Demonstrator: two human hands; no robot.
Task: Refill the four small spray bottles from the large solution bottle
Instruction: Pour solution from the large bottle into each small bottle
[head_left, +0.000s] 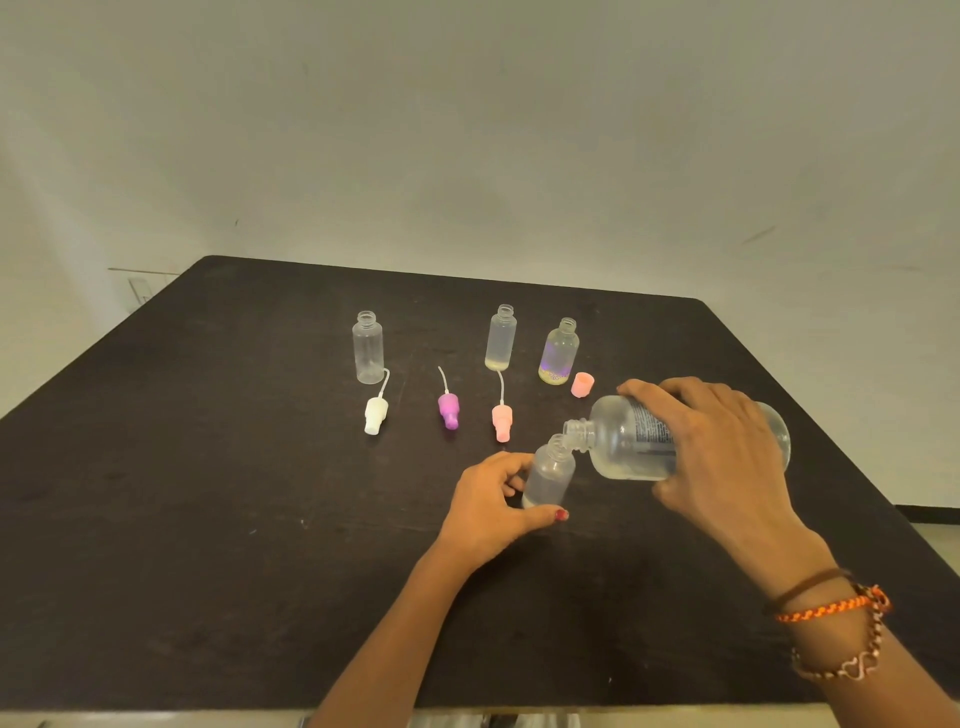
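Note:
My right hand (727, 447) grips the large clear solution bottle (628, 441), tipped on its side with its open neck touching the mouth of a small frosted bottle (550, 473). My left hand (491, 506) holds that small bottle, tilted, on the dark table (208, 493). Three more uncapped small bottles stand farther back: an empty one (368, 347) at left, one (502, 338) with a little liquid at its bottom, and a rounder one (560, 352) with a purple tint. A white spray head (375, 410), a purple spray head (448, 409) and a pink spray head (502, 422) lie in front of them.
A small pink cap (582, 385) lies beside the purple-tinted bottle, just behind the large bottle. The table's far edge meets a pale wall. Its near edge runs along the bottom of the view and its right edge slopes down at the right.

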